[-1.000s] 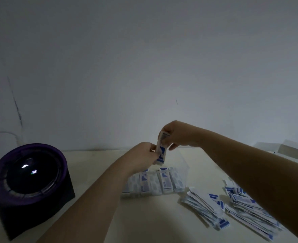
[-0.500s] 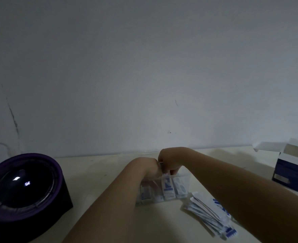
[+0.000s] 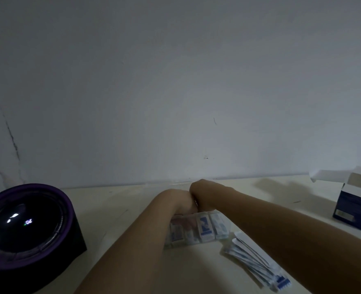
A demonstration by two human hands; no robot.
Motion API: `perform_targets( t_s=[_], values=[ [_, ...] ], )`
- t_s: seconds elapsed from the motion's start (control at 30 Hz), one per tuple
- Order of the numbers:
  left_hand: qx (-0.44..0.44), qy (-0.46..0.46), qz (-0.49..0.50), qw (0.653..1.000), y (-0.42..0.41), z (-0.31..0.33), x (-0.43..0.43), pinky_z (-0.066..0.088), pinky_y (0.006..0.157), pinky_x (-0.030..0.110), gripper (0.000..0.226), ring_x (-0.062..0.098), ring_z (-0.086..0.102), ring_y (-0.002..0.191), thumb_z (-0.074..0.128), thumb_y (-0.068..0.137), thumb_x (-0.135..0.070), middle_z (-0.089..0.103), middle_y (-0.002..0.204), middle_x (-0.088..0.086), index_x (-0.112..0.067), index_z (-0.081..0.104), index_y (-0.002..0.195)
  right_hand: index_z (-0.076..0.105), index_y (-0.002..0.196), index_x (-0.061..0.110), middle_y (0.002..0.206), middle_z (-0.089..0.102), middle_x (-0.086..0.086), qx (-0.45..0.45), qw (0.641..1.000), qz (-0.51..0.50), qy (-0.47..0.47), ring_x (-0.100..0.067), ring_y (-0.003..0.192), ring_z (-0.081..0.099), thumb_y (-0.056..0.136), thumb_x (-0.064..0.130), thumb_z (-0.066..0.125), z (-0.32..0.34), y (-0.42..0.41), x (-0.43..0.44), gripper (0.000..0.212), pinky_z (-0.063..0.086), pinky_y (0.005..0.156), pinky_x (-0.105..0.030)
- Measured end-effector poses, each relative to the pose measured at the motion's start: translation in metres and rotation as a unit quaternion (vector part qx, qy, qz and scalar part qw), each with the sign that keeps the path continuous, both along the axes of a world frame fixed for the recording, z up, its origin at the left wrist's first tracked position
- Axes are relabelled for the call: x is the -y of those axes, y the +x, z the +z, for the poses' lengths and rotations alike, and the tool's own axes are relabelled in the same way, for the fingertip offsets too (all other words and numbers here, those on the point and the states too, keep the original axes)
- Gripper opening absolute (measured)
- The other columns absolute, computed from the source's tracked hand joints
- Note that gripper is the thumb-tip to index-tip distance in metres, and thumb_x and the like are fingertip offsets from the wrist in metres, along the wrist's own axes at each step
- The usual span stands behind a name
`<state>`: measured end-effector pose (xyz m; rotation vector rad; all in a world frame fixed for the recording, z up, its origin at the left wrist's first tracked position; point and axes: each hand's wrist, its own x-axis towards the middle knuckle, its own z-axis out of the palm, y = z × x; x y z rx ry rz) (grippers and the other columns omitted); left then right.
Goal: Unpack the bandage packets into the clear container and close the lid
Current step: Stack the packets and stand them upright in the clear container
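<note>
Fingers of left hand (image 3: 180,201) and right hand (image 3: 205,193) are hidden above the clear container (image 3: 223,229); grip unreadable.

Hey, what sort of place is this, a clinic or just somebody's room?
Probably an ordinary room or small workspace, not clearly a clinic: a cream table against a bare, cracked wall, a purple-rimmed round gadget on it, and an opened blue box with loose bandage packets nearby.
</note>
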<state>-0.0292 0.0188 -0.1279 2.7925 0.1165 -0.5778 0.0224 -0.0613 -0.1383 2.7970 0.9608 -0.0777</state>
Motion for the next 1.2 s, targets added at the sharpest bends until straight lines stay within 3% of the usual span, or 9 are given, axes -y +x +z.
perform_targets(
  t_s=[0.07, 0.2, 0.3, 0.43, 0.53, 0.67, 0.83, 0.97, 1.2],
  values=[
    [-0.001, 0.0, 0.005, 1.0, 0.001, 0.002, 0.0, 0.038, 0.051, 0.02, 0.035, 0.014, 0.048, 0.059, 0.069, 0.083, -0.025, 0.068, 0.102, 0.013, -0.004, 0.067, 0.111, 0.062, 0.081, 0.001, 0.07, 0.055, -0.006, 0.002, 1.0, 0.002, 0.006, -0.024, 0.074, 0.054, 0.083, 0.006, 0.059, 0.002, -0.001, 0.001, 0.006, 0.05, 0.076, -0.031],
    [-0.002, -0.006, 0.025, 1.0, 0.005, -0.002, -0.004, 0.048, 0.071, 0.028, 0.037, 0.022, 0.06, 0.078, 0.068, 0.084, -0.027, 0.067, 0.107, 0.014, -0.002, 0.066, 0.111, 0.065, 0.112, 0.007, 0.111, 0.064, -0.01, 0.009, 0.997, -0.002, 0.078, -0.025, 0.101, 0.061, 0.081, 0.017, 0.071, 0.004, 0.007, 0.009, 0.034, 0.051, 0.09, -0.035],
    [0.004, -0.035, 0.047, 0.998, 0.005, -0.003, -0.005, 0.05, 0.078, 0.033, 0.035, 0.022, 0.057, 0.076, 0.069, 0.082, -0.026, 0.067, 0.095, 0.013, -0.002, 0.067, 0.107, 0.065, 0.114, 0.01, 0.112, 0.065, -0.008, 0.011, 0.975, -0.013, 0.22, -0.022, 0.103, 0.06, 0.084, 0.019, 0.069, 0.023, 0.002, 0.027, 0.031, 0.047, 0.094, -0.031],
    [0.035, -0.002, 0.023, 0.999, 0.005, -0.002, -0.005, 0.048, 0.088, 0.034, 0.034, 0.03, 0.061, 0.106, 0.051, 0.092, -0.021, 0.062, 0.122, 0.016, 0.001, 0.062, 0.116, 0.068, 0.102, 0.011, 0.097, 0.07, -0.003, 0.059, 0.939, -0.034, 0.336, -0.011, 0.078, 0.061, 0.088, 0.018, 0.063, 0.043, -0.011, 0.07, 0.017, 0.048, 0.079, -0.021],
    [0.028, 0.021, 0.008, 0.999, 0.003, 0.0, -0.001, 0.049, 0.081, 0.029, 0.033, 0.028, 0.062, 0.1, 0.05, 0.092, -0.022, 0.062, 0.121, 0.013, 0.0, 0.062, 0.113, 0.069, 0.093, 0.007, 0.084, 0.071, -0.004, 0.005, 0.953, -0.073, 0.294, -0.012, 0.07, 0.067, 0.088, 0.021, 0.063, 0.035, -0.02, 0.105, 0.016, 0.055, 0.076, -0.024],
    [0.055, -0.002, 0.043, 0.998, -0.002, 0.011, 0.003, 0.04, 0.047, 0.021, 0.019, 0.012, 0.053, 0.053, 0.048, 0.093, -0.013, 0.066, 0.086, 0.011, -0.008, 0.056, 0.076, 0.068, 0.101, 0.004, 0.082, 0.072, -0.005, -0.158, 0.97, -0.131, 0.129, -0.008, 0.061, 0.065, 0.084, 0.038, 0.067, 0.008, -0.038, 0.127, 0.038, 0.051, 0.059, -0.015],
    [0.228, -0.169, 0.092, 0.954, -0.016, 0.017, 0.009, 0.047, 0.077, 0.029, 0.019, 0.019, 0.062, 0.095, 0.051, 0.091, -0.013, 0.065, 0.113, 0.008, -0.013, 0.056, 0.109, 0.067, 0.108, 0.005, 0.109, 0.067, -0.009, -0.159, 0.976, -0.136, 0.066, -0.019, 0.085, 0.07, 0.071, 0.054, 0.073, -0.017, -0.05, 0.135, 0.062, 0.051, 0.067, -0.021],
    [0.335, -0.247, 0.062, 0.907, -0.058, 0.014, 0.021, 0.042, 0.055, 0.022, 0.018, 0.012, 0.065, 0.084, 0.044, 0.094, -0.019, 0.067, 0.097, -0.011, -0.027, 0.051, 0.109, 0.068, 0.105, 0.006, 0.105, 0.068, -0.008, -0.145, 0.975, -0.136, 0.095, -0.016, 0.073, 0.067, 0.072, 0.041, 0.077, -0.021, -0.055, 0.137, 0.049, 0.054, 0.069, -0.025],
    [0.344, -0.303, 0.035, 0.888, -0.096, -0.008, 0.032, 0.043, 0.055, 0.018, 0.021, 0.006, 0.062, 0.077, 0.047, 0.092, -0.014, 0.068, 0.087, -0.013, -0.031, 0.055, 0.1, 0.07, 0.095, 0.001, 0.09, 0.072, -0.013, -0.128, 0.969, -0.149, 0.147, -0.015, 0.062, 0.057, 0.076, 0.018, 0.062, -0.024, -0.056, 0.145, 0.027, 0.045, 0.054, -0.02]
  ],
)
